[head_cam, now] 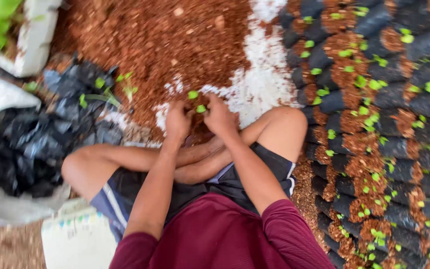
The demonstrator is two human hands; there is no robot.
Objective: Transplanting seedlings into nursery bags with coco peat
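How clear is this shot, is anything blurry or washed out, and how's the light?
Head view: soft even daylight, no hard shadows. The left hand and right hand are smeared by motion blur, as is the small green seedling between them. The white patch on the brown soil is nearly blown out. The rows of black grow bags at right look soft.

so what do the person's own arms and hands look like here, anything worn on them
Both arms are bare from the elbows down, with dark red fabric sleeves pushed up around the elbows. The left hand and right hand are bare too: no gloves, and no watch, ring or wristband shows. The picture is too blurred to tell the fingers apart.
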